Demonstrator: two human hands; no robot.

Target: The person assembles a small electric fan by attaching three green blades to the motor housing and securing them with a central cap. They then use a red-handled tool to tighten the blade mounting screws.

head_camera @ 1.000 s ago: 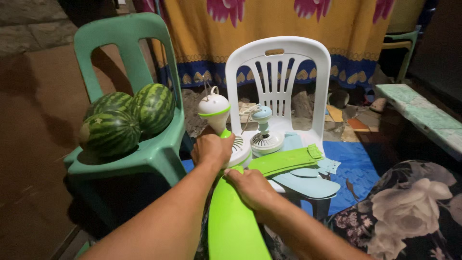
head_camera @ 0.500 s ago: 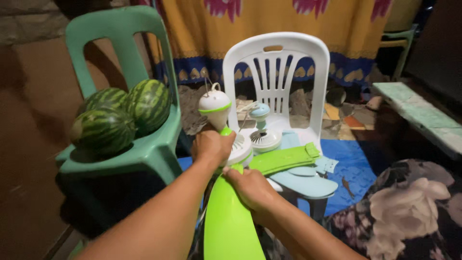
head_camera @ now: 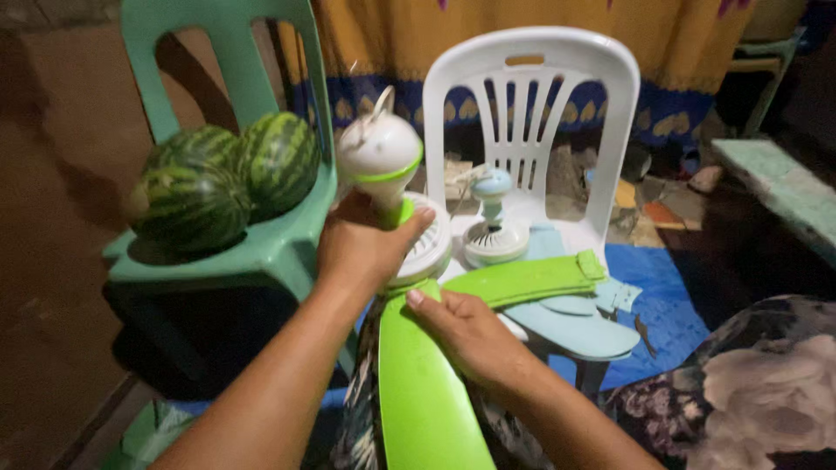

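Our left hand point(head_camera: 361, 248) grips the green-and-white fan motor point(head_camera: 387, 187) while our right hand point(head_camera: 466, 335) presses flat and open on its green blade point(head_camera: 418, 392); too much pressure could snap the blade's joint.

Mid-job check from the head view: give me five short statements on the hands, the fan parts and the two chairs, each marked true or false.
1. The left hand grips the stem of the white and green fan motor unit. True.
2. The right hand rests on a pale blue blade. False: it lies on the bright green fan blade.
3. Watermelons sit on the green chair. True.
4. The white chair holds the watermelons. False: it holds a pale blue fan motor unit and blades.
5. A second green blade lies across the white chair's seat. True.
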